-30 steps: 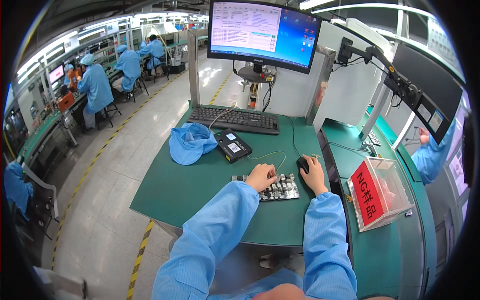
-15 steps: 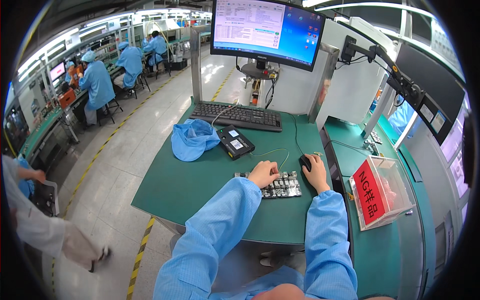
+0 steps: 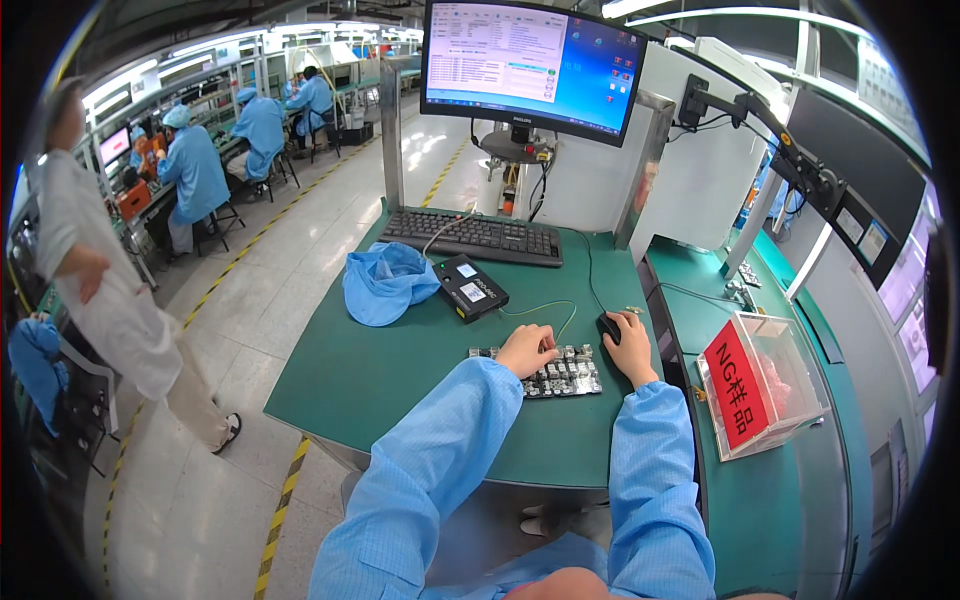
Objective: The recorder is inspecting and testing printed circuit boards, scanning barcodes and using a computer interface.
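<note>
My left hand rests over a panel of small circuit boards with silvery metal parts, on the green tabletop. Its fingers are bent and pressed together at the panel's upper part; whatever they pinch is hidden beneath them. My right hand is wrapped round a black computer mouse just right of the panel. A thin green wire loops from a black box with white labels down toward the panel near my left fingers.
Left of the box lies a blue cap. Behind are a black keyboard and a lit monitor. A clear box with a red sign stands on the right bench. A person in white is in the left aisle.
The person in white has moved forward along the left aisle and shows more fully. Both my hands stay in nearly the same place.
</note>
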Available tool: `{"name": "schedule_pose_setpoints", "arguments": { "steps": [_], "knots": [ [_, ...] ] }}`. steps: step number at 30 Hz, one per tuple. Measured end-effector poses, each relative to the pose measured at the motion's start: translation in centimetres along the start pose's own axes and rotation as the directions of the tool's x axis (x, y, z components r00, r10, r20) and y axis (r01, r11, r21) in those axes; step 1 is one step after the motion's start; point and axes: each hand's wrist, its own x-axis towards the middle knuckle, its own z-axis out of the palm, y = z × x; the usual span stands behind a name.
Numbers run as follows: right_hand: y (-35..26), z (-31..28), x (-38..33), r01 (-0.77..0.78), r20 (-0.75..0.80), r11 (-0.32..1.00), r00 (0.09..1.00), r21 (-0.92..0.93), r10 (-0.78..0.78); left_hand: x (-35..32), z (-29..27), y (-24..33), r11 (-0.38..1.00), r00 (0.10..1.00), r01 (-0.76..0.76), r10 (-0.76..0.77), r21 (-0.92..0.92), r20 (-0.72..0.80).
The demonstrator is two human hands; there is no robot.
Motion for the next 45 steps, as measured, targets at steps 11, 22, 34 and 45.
{"name": "schedule_pose_setpoints", "arguments": {
  "steps": [11, 22, 34, 45],
  "knots": [
    [0.0, 0.0, 0.0, -0.003, -0.004, 1.0, 1.0, -0.014, 0.002, 0.1, -0.5, 0.5, 0.99, 0.985, 0.134, -0.129, -0.035, 0.117],
    [0.2, 0.3, 0.0, 0.02, -0.026, 1.0, 0.999, -0.016, -0.02, -0.4, -0.9, 1.5, 0.987, 0.984, 0.157, -0.152, -0.046, 0.088],
    [0.0, 0.0, -0.1, 0.001, 0.001, 1.0, 1.0, -0.016, -0.001, -0.6, -0.6, 1.4, 0.994, 0.992, 0.11, -0.11, 0.001, 0.057],
    [0.1, 0.2, 0.0, 0.013, -0.015, 1.0, 1.0, -0.007, -0.013, -0.5, -0.8, 1.8, 0.993, 0.991, 0.116, -0.117, 0.022, 0.062]
  ]
}}
